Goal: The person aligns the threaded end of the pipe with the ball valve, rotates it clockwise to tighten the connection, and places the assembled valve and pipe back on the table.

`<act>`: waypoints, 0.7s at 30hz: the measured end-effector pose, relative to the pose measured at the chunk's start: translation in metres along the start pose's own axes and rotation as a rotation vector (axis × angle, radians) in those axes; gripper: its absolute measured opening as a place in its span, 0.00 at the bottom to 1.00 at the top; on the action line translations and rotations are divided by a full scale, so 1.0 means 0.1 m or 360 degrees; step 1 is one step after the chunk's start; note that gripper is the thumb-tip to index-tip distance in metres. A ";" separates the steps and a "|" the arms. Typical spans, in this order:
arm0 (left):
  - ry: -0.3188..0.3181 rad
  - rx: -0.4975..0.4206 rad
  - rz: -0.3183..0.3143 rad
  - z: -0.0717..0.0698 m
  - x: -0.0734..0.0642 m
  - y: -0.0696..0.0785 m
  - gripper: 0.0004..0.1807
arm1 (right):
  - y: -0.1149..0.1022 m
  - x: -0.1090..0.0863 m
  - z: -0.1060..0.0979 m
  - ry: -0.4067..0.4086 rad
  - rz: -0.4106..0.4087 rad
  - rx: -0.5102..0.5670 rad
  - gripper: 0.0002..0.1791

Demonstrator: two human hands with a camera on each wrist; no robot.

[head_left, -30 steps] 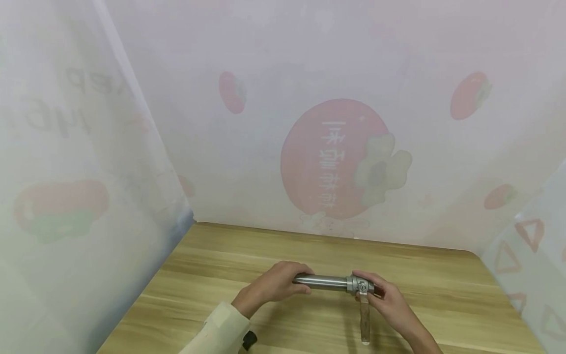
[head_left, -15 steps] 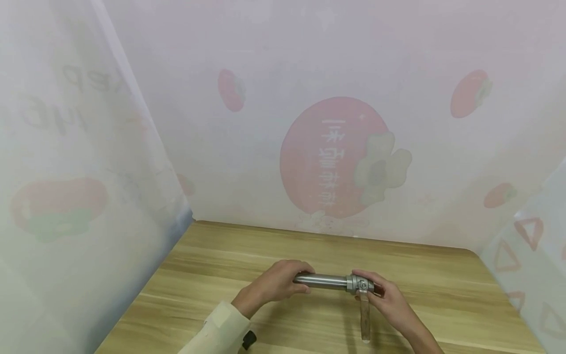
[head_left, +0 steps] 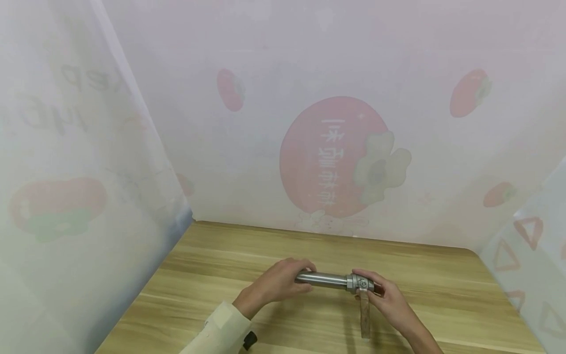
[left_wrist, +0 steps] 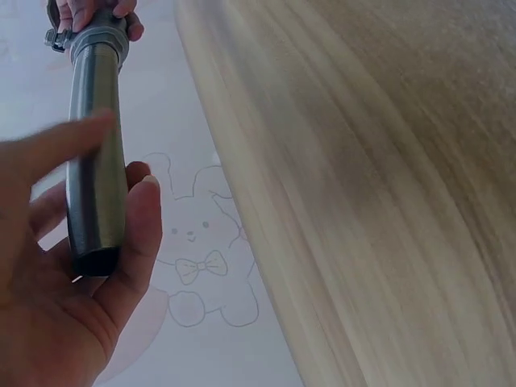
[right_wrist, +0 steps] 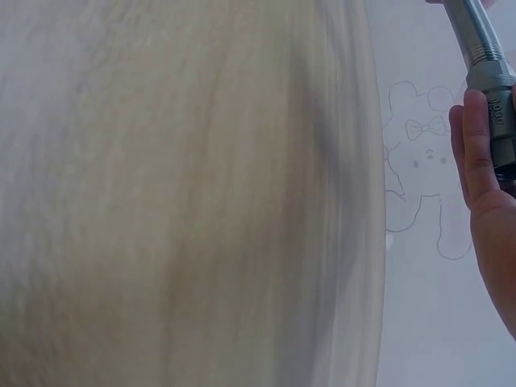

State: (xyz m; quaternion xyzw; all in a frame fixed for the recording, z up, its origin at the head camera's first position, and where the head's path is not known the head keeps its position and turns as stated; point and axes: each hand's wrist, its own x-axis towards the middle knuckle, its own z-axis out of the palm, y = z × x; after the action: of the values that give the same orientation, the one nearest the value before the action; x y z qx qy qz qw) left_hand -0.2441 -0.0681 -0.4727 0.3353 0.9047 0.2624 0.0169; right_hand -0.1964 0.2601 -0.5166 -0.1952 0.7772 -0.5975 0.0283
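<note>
A shiny metal pipe [head_left: 325, 280] runs left to right above the table, its threaded right end [left_wrist: 97, 58] screwed into a ball valve [head_left: 356, 283]. From the valve a long flat lever handle [head_left: 364, 314] points toward the person. My left hand [head_left: 278, 281] holds the pipe's free left end with curled fingers and thumb; in the left wrist view, that end's dark opening [left_wrist: 95, 263] shows near the palm. My right hand [head_left: 391, 300] grips the valve body at its right end. Raised lettering marks the valve [right_wrist: 501, 113] in the right wrist view.
Beneath the hands lies a wood-grain table [head_left: 247, 246]. A pale curtain [head_left: 247, 162] printed with red fruit stands along its back edge, with more sheets at both sides. A small black object [head_left: 249, 339] shows beside the left sleeve [head_left: 225, 327].
Both hands keep their places on the pipe and valve. The left hand's fingers shift slightly at the pipe end, and the pipe's left end sits a touch higher.
</note>
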 end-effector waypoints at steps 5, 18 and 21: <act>-0.0058 -0.0052 -0.0043 -0.02 0.00 0.01 0.26 | 0.00 0.00 0.01 0.0002 -0.0018 0.0017 0.27; -0.0125 -0.0425 -0.0130 -0.07 -0.05 0.00 0.24 | -0.03 -0.01 0.02 0.0002 -0.0007 0.0070 0.27; -0.0148 -0.0589 -0.0193 -0.09 -0.06 -0.01 0.20 | -0.04 -0.02 0.02 0.0013 0.0006 0.0055 0.28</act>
State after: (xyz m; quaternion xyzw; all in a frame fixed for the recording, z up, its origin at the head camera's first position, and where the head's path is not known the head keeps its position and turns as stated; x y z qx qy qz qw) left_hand -0.2420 -0.0763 -0.4660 0.2830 0.8578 0.4069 0.1359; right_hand -0.1932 0.2577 -0.5137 -0.1907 0.7673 -0.6116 0.0294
